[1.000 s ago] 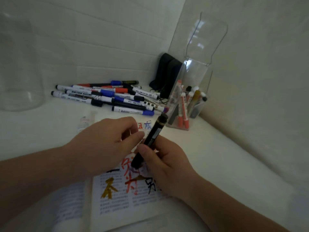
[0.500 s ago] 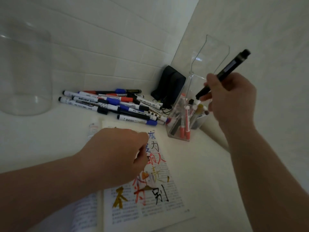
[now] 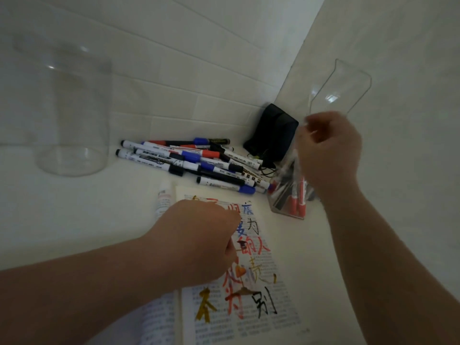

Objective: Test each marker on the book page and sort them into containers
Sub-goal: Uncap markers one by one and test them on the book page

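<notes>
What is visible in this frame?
jar: one, clear, back left
markers: overlapping pile, uncountable; blue, red, black caps; behind the book
container: one, clear, right of pile, holds markers
pouch: one, black, corner
tube: one, white, left of the book's top
book: one, open, scribbled in colours, front centre
left hand: curled, on the page
right hand: blurred, over the container

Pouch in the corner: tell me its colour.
The pouch is black, shown best in the head view.
</notes>
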`<state>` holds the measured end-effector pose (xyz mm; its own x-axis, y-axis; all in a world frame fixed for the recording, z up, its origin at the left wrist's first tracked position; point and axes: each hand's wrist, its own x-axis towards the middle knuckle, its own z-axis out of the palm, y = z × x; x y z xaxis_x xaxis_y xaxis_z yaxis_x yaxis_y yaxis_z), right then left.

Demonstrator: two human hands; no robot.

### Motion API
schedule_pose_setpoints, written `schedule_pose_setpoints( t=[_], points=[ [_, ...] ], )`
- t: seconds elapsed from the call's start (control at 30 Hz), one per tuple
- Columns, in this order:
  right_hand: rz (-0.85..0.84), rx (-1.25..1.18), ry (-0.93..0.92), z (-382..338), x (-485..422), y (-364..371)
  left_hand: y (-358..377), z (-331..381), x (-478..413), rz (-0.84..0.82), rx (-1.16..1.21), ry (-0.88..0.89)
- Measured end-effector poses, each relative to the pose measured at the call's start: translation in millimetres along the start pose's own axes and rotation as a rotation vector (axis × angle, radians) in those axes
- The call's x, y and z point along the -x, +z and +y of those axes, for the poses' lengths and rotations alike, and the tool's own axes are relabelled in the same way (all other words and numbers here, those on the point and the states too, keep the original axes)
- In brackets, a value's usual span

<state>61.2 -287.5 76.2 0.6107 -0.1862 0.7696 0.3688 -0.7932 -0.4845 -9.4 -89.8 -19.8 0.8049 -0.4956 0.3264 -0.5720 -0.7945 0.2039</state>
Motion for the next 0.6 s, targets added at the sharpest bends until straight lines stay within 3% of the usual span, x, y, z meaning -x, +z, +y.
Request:
schedule_pose_setpoints(
  t=[0.1, 0.17, 0.3, 0.6],
  points=[
    [-0.551, 0.255, -0.058, -2, 30, 35, 0, 0, -1, -0.024, -0.005, -0.003],
    [-0.710, 0.398, 0.015, 5, 41, 52, 1, 0, -1, -0.026, -0.012, -0.004],
    [-0.766, 0.472, 0.092, 19, 48, 67, 8, -3, -2, -0.059, -0.030, -0.024],
    [-0.841, 0.572, 0.079, 23, 40, 73, 8, -4, -2, -0.101, -0.006, -0.023]
  ],
)
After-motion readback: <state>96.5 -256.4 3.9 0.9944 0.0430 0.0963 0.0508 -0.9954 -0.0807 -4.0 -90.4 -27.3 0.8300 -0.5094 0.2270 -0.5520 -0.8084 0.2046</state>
